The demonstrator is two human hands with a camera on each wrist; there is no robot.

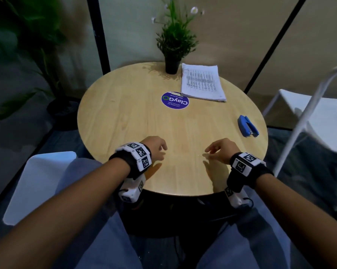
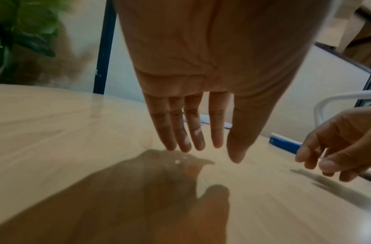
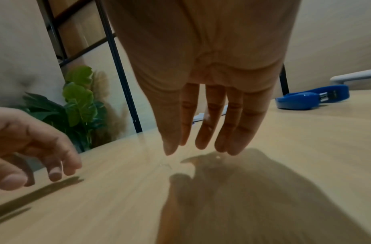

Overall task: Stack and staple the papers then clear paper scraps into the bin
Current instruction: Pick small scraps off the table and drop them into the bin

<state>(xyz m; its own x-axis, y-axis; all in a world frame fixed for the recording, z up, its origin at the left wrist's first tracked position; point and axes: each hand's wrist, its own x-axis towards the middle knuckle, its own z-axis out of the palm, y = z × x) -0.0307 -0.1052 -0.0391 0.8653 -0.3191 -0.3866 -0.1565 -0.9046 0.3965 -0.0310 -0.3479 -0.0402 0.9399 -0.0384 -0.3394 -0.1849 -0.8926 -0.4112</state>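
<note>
A stack of printed papers lies at the far right of the round wooden table, beside a potted plant. A blue stapler rests near the table's right edge, its end also showing in the left wrist view. Both hands hover just above the near part of the table, holding nothing. My left hand has straight, relaxed fingers pointing down at the wood. My right hand hangs the same way, a short gap from the left. No paper scraps or bin show clearly.
A round blue sticker marks the table's middle. A small potted plant stands at the far edge. White chairs stand at the right and near left. A large leafy plant fills the left corner.
</note>
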